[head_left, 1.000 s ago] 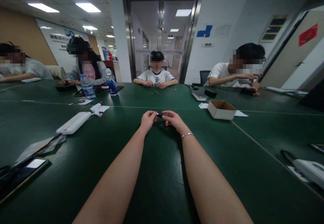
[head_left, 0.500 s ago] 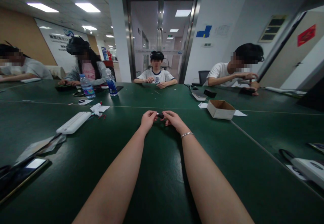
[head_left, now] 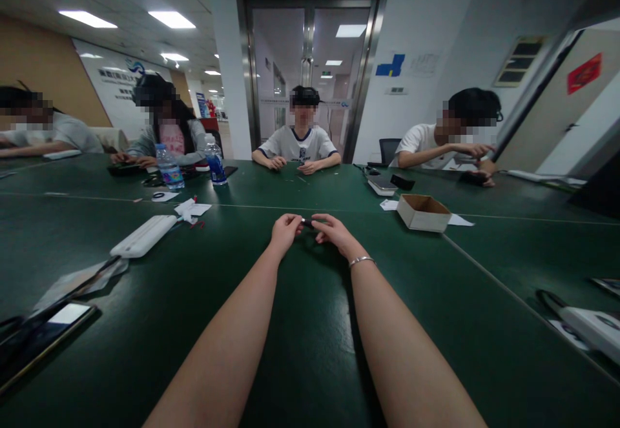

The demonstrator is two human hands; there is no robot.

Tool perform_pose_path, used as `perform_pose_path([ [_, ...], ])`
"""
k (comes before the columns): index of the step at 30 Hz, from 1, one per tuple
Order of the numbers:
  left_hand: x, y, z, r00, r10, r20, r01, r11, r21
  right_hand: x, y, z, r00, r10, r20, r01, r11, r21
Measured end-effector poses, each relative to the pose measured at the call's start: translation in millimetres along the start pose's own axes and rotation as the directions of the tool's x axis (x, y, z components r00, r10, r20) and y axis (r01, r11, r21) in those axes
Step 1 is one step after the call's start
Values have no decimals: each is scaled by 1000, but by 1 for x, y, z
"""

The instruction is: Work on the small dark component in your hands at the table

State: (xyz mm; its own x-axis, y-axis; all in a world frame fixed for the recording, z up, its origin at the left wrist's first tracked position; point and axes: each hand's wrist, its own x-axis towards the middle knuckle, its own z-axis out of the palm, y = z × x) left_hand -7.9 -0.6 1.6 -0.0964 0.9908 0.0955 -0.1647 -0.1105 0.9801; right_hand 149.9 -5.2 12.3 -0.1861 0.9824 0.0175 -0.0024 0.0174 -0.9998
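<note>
Both my arms reach out over the dark green table (head_left: pixel 310 325). My left hand (head_left: pixel 285 230) and my right hand (head_left: pixel 334 233) meet at mid-table, fingers curled in a pinch. Between the fingertips sits a small dark object with a pale end (head_left: pixel 307 223), held by both hands. It is too small to name. A silver bracelet (head_left: pixel 361 261) circles my right wrist.
A white power bank (head_left: pixel 143 235) and paper scraps lie left; a phone (head_left: pixel 43 330) sits near left. A small cardboard box (head_left: pixel 423 212) stands right, a white device (head_left: pixel 588 326) far right. Two water bottles (head_left: pixel 167 166) and several seated people line the far edge.
My hands stay pinched on the small object at the same spot. The view has tilted slightly, so everything sits a little lower in the picture.
</note>
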Motion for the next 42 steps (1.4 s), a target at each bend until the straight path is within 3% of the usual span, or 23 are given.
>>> perform_pose_path([
  [16, 0, -4, -1, 995, 45, 89, -57, 988, 146, 4, 4, -1, 999, -38, -25, 38, 999, 0],
  [27, -1, -7, 1, 996, 57, 75, -75, 960, 268, 3, 7, -1, 997, -80, -11, 80, 996, 37],
  [34, -2, -6, -1, 985, 133, 109, -154, 963, 221, 4, 8, -2, 997, -67, -32, 68, 997, 40],
  [42, -6, -3, -2, 980, 125, 157, -162, 956, 244, 3, 10, -7, 997, -74, -10, 75, 994, 79],
])
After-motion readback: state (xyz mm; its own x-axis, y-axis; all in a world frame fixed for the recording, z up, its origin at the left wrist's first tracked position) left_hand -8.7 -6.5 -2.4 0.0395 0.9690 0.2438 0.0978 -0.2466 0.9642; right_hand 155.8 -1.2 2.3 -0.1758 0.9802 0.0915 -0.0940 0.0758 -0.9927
